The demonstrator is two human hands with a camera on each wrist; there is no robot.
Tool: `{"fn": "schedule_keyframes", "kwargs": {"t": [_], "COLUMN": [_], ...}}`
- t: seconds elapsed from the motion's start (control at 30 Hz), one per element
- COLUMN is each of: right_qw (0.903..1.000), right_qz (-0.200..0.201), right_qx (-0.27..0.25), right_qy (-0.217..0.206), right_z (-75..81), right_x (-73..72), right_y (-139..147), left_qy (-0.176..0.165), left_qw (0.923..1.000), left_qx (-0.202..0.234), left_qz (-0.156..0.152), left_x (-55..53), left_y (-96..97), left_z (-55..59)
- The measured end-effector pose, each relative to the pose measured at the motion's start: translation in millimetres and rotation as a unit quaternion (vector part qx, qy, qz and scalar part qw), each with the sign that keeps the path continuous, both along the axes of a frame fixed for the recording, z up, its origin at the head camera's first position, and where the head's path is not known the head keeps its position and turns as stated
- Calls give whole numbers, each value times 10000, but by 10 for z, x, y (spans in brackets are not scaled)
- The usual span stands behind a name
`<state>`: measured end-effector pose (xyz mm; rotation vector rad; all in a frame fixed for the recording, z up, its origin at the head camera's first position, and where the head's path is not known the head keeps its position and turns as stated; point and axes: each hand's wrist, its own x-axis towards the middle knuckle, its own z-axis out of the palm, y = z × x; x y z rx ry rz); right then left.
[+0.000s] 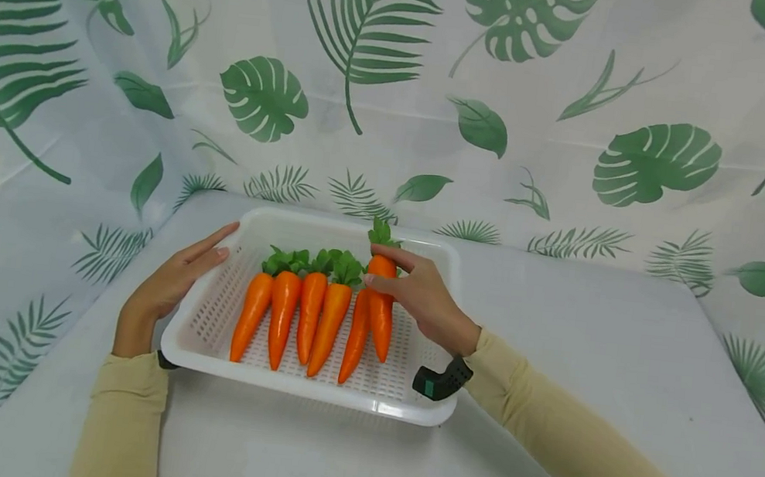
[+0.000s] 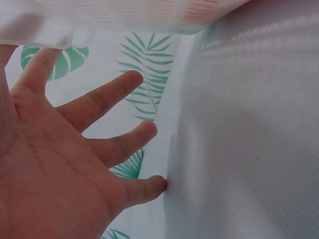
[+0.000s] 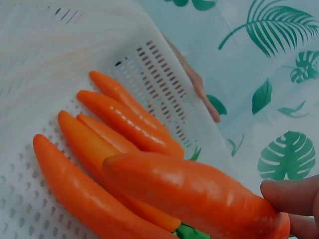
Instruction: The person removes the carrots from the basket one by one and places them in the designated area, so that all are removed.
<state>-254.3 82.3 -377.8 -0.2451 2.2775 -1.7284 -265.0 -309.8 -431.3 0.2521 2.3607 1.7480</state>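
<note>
A white perforated plastic basket contains several orange carrots with leafy green tops, lying side by side. At the basket's right side, my right hand pinches one carrot near its leafy top. That carrot's tip points toward me, and it overlaps the neighbouring carrot. In the right wrist view, the held carrot lies across the front of the others, with thumb and finger at its thick end. My left hand is against the basket's left rim, its fingers spread and straight in the left wrist view.
The basket stands on a white-covered table. Behind and beside the table hangs a white cloth printed with green leaves. A black wrist strap on the right arm overlaps the basket's front right corner.
</note>
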Motion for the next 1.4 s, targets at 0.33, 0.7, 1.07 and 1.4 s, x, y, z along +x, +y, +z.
{"fn": "schedule_keyframes", "kwargs": {"t": [0.33, 0.7, 1.07, 1.4], "right_qw": [9975, 9968, 9966, 9915], "right_qz": [291, 148, -330, -1009], "right_qx": [-481, -509, -255, 109], "right_qy": [420, 591, 713, 817], "right_z": [188, 286, 367, 291], "right_x": [128, 216, 261, 346], "right_y": [47, 353, 783, 1189], "left_qy": [-73, -98, -148, -125], "left_qw": [9999, 9999, 9998, 9999], "left_qx": [-65, -63, -81, 31], "left_qz": [28, 45, 78, 18], "left_x": [12, 28, 30, -1], "left_y": [-7, -51, -38, -6], "left_z": [-6, -14, 8, 3]}}
